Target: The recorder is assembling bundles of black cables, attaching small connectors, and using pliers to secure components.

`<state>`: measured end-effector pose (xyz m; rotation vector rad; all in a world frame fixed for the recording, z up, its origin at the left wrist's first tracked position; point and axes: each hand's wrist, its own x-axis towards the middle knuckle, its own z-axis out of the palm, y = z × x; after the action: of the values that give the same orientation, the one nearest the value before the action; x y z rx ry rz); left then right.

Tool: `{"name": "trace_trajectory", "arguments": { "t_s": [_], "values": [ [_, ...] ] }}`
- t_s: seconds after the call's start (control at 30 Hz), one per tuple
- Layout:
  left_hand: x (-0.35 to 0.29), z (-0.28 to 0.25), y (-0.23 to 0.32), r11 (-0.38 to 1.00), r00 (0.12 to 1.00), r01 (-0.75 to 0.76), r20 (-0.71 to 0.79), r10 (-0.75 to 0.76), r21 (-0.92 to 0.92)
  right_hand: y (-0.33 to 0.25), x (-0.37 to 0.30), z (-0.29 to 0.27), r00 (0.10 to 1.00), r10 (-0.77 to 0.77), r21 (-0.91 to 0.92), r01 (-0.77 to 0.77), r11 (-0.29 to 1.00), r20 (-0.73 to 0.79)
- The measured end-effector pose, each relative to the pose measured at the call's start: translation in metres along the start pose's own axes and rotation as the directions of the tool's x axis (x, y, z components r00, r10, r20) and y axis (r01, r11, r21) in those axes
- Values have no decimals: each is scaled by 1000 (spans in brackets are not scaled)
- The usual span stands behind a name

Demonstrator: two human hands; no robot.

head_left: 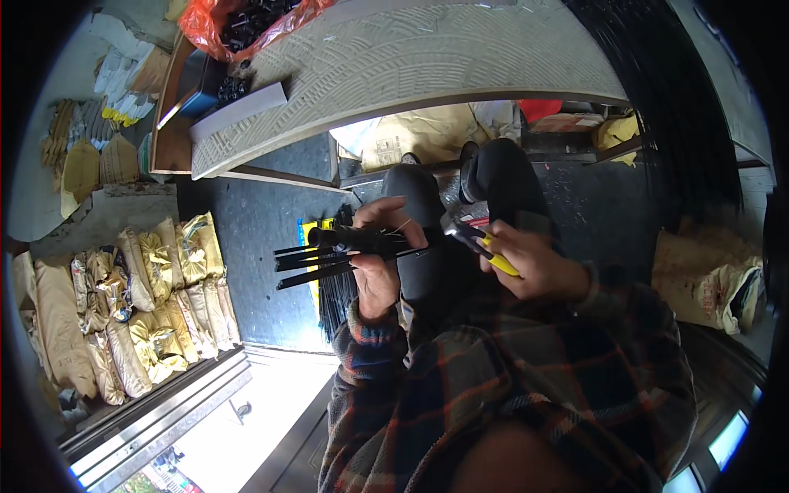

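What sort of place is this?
Probably a small workshop: a bench with an orange bag of black parts, rows of brown packages, and a yellow-and-black tool in the right hand.

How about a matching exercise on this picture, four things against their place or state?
Things:
1. Hand tool
2. Black rods
3. Plastic bag
4. Tan sacks

Places or states:
A. Orange-red, with small black pieces inside
B. Held in the left hand
C. Piled at the picture's left
D. Held in the right hand

Pairs: 1-D, 2-B, 3-A, 4-C.
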<state>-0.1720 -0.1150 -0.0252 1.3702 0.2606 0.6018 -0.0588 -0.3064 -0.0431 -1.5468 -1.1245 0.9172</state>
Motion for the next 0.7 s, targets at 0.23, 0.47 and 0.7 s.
{"name": "trace_trajectory", "arguments": {
  "t_s": [0.23, 0.47, 0.7],
  "values": [
    [-3, 4, 0, 995, 997, 35, 71, -42, 96, -51, 34, -43, 895, -438, -927, 234, 293, 88],
    [-4, 16, 14, 986, 993, 34, 110, -53, 163, -56, 40, -40, 821, -551, -988, 151, -44, 150],
    [0, 6, 3, 995, 987, 34, 153, -49, 97, -66, 46, -50, 823, -521, -970, 240, -43, 227]
  ]
}}
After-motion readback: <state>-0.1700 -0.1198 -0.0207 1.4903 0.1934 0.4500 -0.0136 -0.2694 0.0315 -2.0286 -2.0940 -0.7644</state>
